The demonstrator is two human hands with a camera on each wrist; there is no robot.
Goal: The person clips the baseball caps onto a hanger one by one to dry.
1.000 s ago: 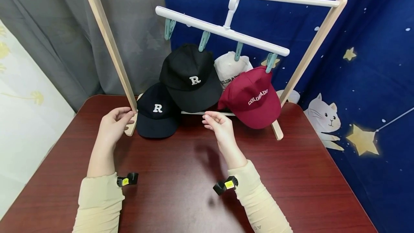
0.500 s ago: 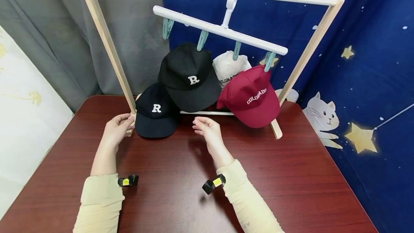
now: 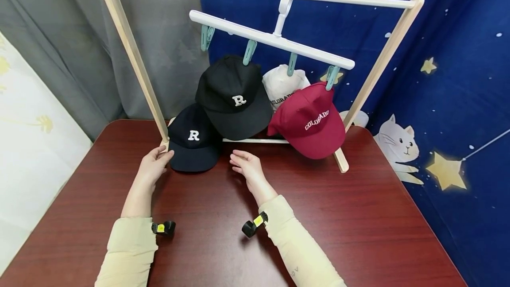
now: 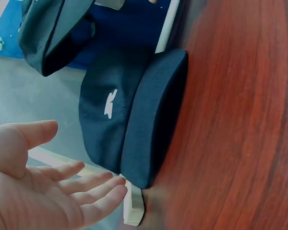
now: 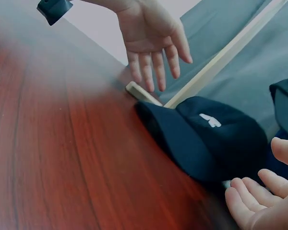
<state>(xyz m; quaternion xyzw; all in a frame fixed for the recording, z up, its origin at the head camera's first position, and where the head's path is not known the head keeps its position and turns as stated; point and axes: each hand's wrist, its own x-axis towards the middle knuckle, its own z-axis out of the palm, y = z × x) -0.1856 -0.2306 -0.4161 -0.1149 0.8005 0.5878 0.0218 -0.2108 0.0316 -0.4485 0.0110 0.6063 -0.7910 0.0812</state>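
A navy cap [image 3: 194, 138] with a white R rests on the table at the left foot of the wooden rack, its brim toward me. My left hand [image 3: 153, 165] is at the cap's left side, near the rack foot; in the left wrist view the fingers of that hand [image 4: 53, 191] are spread and hold nothing. To the right of the cap my right hand [image 3: 251, 169] hovers over the table, fingers relaxed and holding nothing. Above, a black cap [image 3: 235, 96], a white cap [image 3: 280, 81] and a maroon cap [image 3: 311, 121] hang from clips.
The wooden rack [image 3: 131, 48] carries a white hanger [image 3: 263, 36] that tilts down to the right. Its leftmost green clip [image 3: 206, 38] holds no cap. A low white bar [image 3: 255, 141] runs behind the reddish-brown table's [image 3: 318, 225] back part. Curtains stand behind.
My right hand has come left and nearer to me, away from the hanging caps. The left hand has shifted slightly right and toward me, beside the navy cap. The caps stay put.
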